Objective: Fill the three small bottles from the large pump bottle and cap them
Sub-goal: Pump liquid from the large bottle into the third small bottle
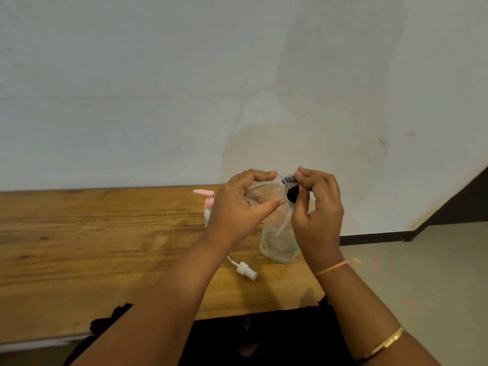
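My left hand (244, 204) grips a small clear bottle (260, 192), held tilted on its side above the table. My right hand (317, 210) pinches a black and silver cap (291, 187) at the bottle's mouth; a thin white tube hangs down from the cap. Below my hands a clear glass bottle (280, 243) stands on the wooden table (105, 247). The pump bottle with a pink pump head (206, 200) stands behind my left hand, mostly hidden. A white spray cap with a tube (245, 270) lies loose on the table.
The table's front edge runs just before my forearms. A pale wall rises directly behind the table. To the right the table ends and a light floor with a dark skirting (375, 237) begins.
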The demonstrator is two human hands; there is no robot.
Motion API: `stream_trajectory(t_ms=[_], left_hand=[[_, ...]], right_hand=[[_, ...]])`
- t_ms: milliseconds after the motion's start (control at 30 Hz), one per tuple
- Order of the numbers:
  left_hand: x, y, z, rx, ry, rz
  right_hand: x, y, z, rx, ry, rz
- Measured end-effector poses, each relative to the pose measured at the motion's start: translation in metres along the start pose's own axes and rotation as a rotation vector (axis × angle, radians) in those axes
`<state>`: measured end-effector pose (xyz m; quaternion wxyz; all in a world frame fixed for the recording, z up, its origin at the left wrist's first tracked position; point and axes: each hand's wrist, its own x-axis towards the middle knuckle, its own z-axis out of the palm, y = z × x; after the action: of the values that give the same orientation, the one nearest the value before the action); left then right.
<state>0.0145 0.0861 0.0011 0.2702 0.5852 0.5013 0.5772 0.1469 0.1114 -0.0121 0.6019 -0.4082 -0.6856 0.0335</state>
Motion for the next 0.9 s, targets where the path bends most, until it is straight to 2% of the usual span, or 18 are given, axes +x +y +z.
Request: stream_trajectory(t_ms=[200, 533, 900], left_hand=[[0.002, 0.007, -0.003, 0.047, 0.015, 0.053], [0.001, -0.003, 0.001, -0.005, 0.001, 0.004], [0.001, 0.005, -0.001, 0.021, 0.013, 0.029]], right_hand=[[0.005, -0.009, -0.001, -0.007, 0.026, 0.012], [-0.001, 0.003, 0.003, -0.019, -0.019, -0.021], [0.003, -0.004, 0.003, 0.009, 0.021, 0.0]])
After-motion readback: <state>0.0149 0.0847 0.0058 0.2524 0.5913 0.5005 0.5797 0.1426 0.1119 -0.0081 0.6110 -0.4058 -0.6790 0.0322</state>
